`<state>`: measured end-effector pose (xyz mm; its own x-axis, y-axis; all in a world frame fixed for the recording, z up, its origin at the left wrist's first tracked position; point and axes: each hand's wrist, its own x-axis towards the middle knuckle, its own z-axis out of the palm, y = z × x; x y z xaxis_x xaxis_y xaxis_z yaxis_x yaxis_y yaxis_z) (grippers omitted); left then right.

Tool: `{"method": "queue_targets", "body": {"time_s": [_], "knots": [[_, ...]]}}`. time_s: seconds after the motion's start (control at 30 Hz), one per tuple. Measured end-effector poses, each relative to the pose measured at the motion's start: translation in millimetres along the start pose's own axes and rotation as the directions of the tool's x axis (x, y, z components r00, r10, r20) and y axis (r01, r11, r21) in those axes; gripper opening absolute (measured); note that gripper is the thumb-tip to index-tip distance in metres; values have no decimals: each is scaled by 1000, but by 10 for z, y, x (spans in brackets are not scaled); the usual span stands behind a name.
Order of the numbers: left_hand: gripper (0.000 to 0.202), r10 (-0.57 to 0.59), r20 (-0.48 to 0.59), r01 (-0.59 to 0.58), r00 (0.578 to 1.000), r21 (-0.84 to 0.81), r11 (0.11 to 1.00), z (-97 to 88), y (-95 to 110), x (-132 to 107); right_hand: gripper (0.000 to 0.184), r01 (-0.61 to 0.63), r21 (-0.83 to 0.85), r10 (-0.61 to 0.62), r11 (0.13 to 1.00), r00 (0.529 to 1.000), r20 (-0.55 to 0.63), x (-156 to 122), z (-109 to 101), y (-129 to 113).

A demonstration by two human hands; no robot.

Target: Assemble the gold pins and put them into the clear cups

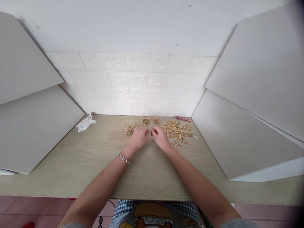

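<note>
Over the middle of the table, my left hand (140, 137) and my right hand (159, 136) meet almost fingertip to fingertip. Both are closed in a pinch; whatever they hold is too small to make out. Just left of my left hand stands a clear plastic cup (125, 125) with small gold-coloured pieces inside. Two more clear cups, a middle one (145, 119) and a right one (156, 119), sit behind my hands, also with gold pieces in them. To the right of my right hand lies a spread pile of thin gold-coloured rods (177, 130).
A crumpled white tissue (86, 123) lies at the back left of the wooden table (95, 171). At the back right is a red marker-like tube (183, 118). Pale panels, left (42, 126) and right (247, 136), flank the work area, with a white brick-pattern wall (137, 80) behind.
</note>
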<state>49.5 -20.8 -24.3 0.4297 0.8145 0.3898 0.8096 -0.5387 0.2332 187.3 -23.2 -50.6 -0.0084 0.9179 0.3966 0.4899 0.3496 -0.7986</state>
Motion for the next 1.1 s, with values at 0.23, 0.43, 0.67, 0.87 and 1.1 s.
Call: {"method": "queue_targets", "body": {"time_s": [0.23,0.43,0.67,0.87,1.1], "knots": [[25,-45,14,46,999,-119,992,3,-6,27,19,61,-18,-62,998,997,-37,-9,1,12],[23,3,-19,-4,1000,-30,1000,2,0,9,19,117,-75,-120,990,992,-38,-11,-7,11],[24,7,-6,-7,1000,31,999,-4,6,-6,18,130,-101,-133,986,991,-26,-9,-12,23],[25,20,6,-21,1000,97,995,4,5,-22,17,-48,114,50,992,999,-17,-2,40,27],[26,24,31,-28,999,119,992,10,-13,-26,22,-167,482,189,860,982,2,25,60,-26]]}}
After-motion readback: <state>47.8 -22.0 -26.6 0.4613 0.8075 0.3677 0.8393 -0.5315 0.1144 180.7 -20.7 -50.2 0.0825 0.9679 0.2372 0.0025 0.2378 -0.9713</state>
